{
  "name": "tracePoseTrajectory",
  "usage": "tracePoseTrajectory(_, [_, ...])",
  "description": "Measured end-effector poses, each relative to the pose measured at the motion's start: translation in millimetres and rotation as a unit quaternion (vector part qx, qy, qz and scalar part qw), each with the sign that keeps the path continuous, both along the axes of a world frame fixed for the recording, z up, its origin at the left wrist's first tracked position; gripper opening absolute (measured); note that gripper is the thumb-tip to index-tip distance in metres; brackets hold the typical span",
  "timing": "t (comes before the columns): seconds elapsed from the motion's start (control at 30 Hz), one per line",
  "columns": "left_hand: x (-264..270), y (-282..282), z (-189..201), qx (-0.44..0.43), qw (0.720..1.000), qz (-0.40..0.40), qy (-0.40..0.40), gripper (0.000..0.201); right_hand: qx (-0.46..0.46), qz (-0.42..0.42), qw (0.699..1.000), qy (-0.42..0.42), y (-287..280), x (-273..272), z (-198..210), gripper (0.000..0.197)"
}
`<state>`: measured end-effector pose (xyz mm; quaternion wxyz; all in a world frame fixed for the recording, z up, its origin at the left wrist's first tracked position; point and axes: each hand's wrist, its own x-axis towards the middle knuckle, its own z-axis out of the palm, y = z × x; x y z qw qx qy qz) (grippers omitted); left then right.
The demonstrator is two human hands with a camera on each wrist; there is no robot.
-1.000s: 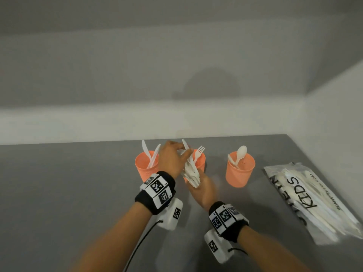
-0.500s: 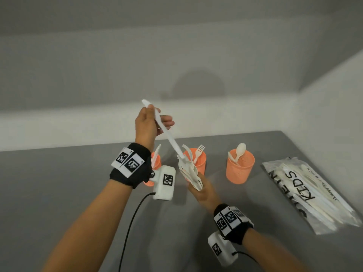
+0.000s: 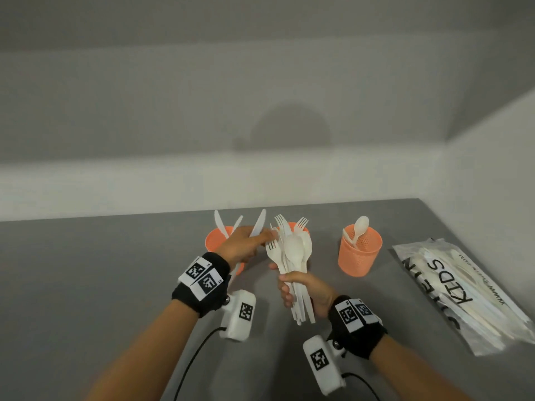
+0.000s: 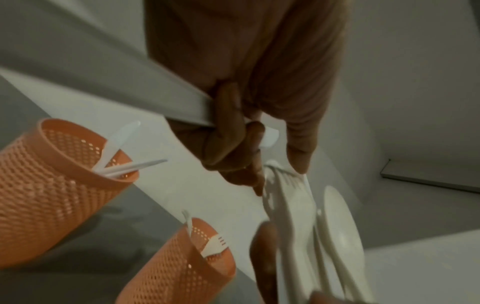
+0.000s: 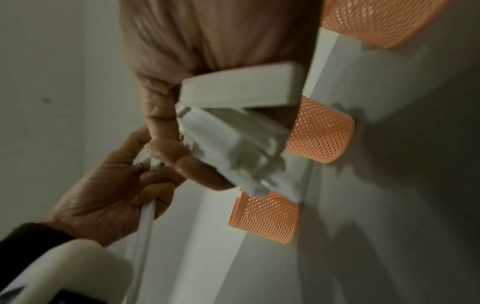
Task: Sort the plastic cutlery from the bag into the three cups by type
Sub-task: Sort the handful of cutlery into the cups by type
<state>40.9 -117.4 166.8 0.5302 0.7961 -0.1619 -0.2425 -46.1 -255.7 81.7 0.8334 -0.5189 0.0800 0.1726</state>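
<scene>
My right hand (image 3: pixel 301 289) grips a bundle of white forks and spoons (image 3: pixel 292 250) by the handles, heads upward, in front of the middle orange cup (image 3: pixel 292 225), which holds forks. My left hand (image 3: pixel 249 246) holds a white knife (image 3: pixel 258 224), blade up, over the left orange cup (image 3: pixel 212 241), where other knives stand. In the left wrist view its fingers curl round the knife handle (image 4: pixel 270 137) while thumb and forefinger touch a fork's tines in the bundle (image 4: pixel 293 216). The right orange cup (image 3: pixel 359 261) holds spoons.
A clear plastic bag (image 3: pixel 463 293) printed "KIDS", with more white cutlery inside, lies on the grey table (image 3: pixel 86 285) at the right, close to the side wall. The back wall rises just behind the cups. Cables trail from both wrist cameras toward me.
My left hand, raised high with the knife half a second ago, has come down beside the bundle above the left cup. My right hand has tipped the bundle more upright.
</scene>
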Motion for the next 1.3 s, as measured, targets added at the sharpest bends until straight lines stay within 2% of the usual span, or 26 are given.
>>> tracePoseTrajectory(0.17, [-1.8,-8.3,-4.4,-0.007,0.998,0.053,-0.015,0.023,0.016,0.007,1.0,0.007,-2.0,1.7,3.6,0.031])
tracePoseTrajectory(0.27, [-1.9,-11.8,-6.5,-0.026,0.993,0.084,-0.078,0.023,0.001,-0.018,1.0,0.013,-1.8,4.2,6.1,0.011])
tracePoseTrajectory(0.33, [-2.3,-12.9,-12.8,-0.036,0.985,0.106,-0.129,0.022,-0.031,-0.041,0.999,0.007,-2.5,6.1,6.3,0.008])
tracePoseTrajectory(0.43, [-6.6,-14.8,-22.3,-0.006,0.97,0.124,-0.208,0.022,-0.084,-0.058,0.995,-0.013,-3.7,7.6,3.2,0.007])
tracePoseTrajectory(0.53, [-6.8,-15.1,-25.7,0.065,0.937,0.158,-0.304,0.026,-0.099,-0.045,0.994,-0.017,-3.3,6.8,-1.2,0.007])
tracePoseTrajectory(0.6, [-4.7,-14.3,-22.1,0.047,0.921,0.203,-0.33,0.027,-0.101,-0.044,0.994,-0.013,-2.9,6.2,-4.3,0.008])
tracePoseTrajectory(0.67, [-1.9,-12.7,-16.4,-0.006,0.915,0.237,-0.326,0.025,-0.102,-0.051,0.993,-0.012,-2.4,5.9,-7.2,0.018])
tracePoseTrajectory(0.77, [-1.4,-11.5,-15.8,-0.045,0.935,0.218,-0.278,0.02,-0.103,-0.055,0.993,-0.025,-0.8,8.1,-10.8,0.029])
tracePoseTrajectory(0.9, [-5.9,-11.5,-26.3,-0.08,0.965,0.165,-0.186,0.017,-0.089,-0.04,0.995,-0.035,0.5,10.1,-9.0,0.02])
tracePoseTrajectory(1.0, [-2.5,-10.4,-24.4,-0.095,0.952,0.206,-0.205,0.026,-0.084,-0.018,0.995,-0.042,-0.4,10.1,-8.0,0.021])
tracePoseTrajectory(1.07, [3.2,-5.6,-15.7,-0.155,0.933,0.246,-0.212,0.033,-0.087,-0.01,0.995,-0.039,-1.9,10.7,-7.5,0.024])
tracePoseTrajectory(1.17, [10.4,3.2,4.9,-0.233,0.912,0.269,-0.203,0.034,-0.1,-0.015,0.994,-0.04,-4.9,11.2,-6.3,0.026])
tracePoseTrajectory(1.23, [13.6,4.1,16.1,-0.221,0.917,0.253,-0.216,0.03,-0.127,-0.026,0.99,-0.052,-4.7,11.9,-7.0,0.028])
tracePoseTrajectory(1.3, [16.8,-0.1,17.5,-0.152,0.942,0.216,-0.207,0.02,-0.159,-0.042,0.985,-0.058,-3.0,14.4,-9.2,0.027])
